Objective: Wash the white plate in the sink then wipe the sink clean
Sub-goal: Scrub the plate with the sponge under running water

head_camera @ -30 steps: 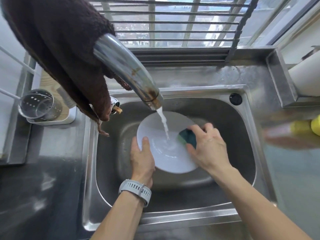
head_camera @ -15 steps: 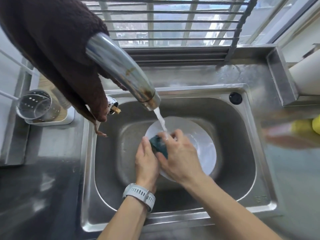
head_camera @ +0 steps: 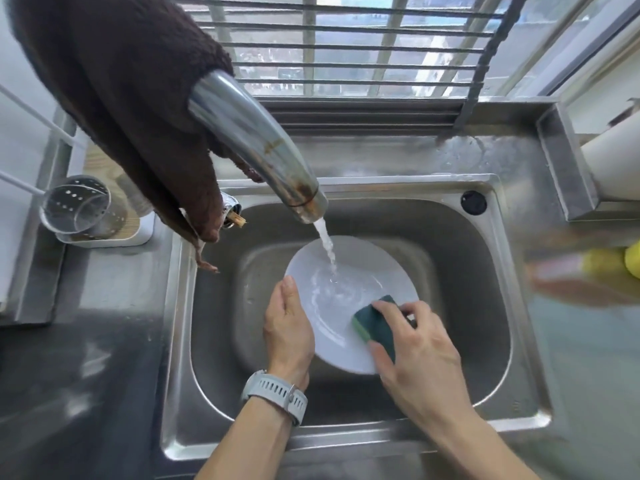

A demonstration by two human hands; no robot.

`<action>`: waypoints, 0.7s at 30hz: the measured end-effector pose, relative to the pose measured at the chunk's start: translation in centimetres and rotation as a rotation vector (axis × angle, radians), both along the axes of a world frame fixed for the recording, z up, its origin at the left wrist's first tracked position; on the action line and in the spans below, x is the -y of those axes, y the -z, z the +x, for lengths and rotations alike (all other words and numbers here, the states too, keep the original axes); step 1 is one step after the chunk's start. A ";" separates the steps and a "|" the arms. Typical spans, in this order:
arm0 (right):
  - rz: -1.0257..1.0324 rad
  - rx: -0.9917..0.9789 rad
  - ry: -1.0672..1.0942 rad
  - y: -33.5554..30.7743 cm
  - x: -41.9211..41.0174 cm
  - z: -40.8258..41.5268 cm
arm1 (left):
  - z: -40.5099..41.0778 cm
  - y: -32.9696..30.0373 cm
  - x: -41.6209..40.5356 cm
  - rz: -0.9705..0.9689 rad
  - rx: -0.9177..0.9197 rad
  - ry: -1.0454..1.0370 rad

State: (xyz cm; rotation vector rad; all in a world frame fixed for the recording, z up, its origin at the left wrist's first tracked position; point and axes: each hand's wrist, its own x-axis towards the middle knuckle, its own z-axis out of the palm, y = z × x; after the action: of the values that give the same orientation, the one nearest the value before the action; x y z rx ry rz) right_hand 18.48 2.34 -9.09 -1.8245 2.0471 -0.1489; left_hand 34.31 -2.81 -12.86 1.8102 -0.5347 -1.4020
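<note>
A white plate (head_camera: 332, 299) lies tilted inside the steel sink (head_camera: 460, 306), under water running from the tap (head_camera: 256, 147). My left hand (head_camera: 287, 327), with a grey watch on the wrist, holds the plate's left rim, thumb on its face. My right hand (head_camera: 419, 351) grips a green sponge (head_camera: 372, 323) and presses it on the plate's lower right part. The plate's near edge is hidden behind both hands.
A brown cloth (head_camera: 131, 98) hangs over the tap at the upper left. A perforated metal cup (head_camera: 76, 206) stands on a white tray left of the sink. A blurred yellow bottle (head_camera: 588, 271) lies on the right counter. A barred window runs behind.
My right hand has slid the sponge from the plate's left side, beside my left hand, down to its lower right. The plate has shifted a little; water keeps running.
</note>
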 end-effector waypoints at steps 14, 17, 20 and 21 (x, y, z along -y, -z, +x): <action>0.030 0.330 -0.023 1.6 8.1 6.4 | -1.5 -0.5 -0.2 0.162 -0.121 -0.093; 0.063 0.320 -0.131 -0.7 4.3 5.2 | -0.3 -0.7 0.2 0.203 -0.164 -0.173; 0.100 0.205 -0.151 -1.3 1.2 1.8 | 0.7 -0.5 0.4 0.097 -0.091 -0.106; 0.079 0.147 -0.114 -1.3 0.8 0.5 | 0.9 -0.7 0.4 0.071 -0.038 -0.066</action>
State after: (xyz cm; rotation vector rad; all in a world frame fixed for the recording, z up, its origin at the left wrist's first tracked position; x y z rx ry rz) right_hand 18.95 1.52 -7.76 -1.8198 1.8199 -0.1636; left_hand 35.23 -3.20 -12.20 1.8373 -0.4068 -1.4235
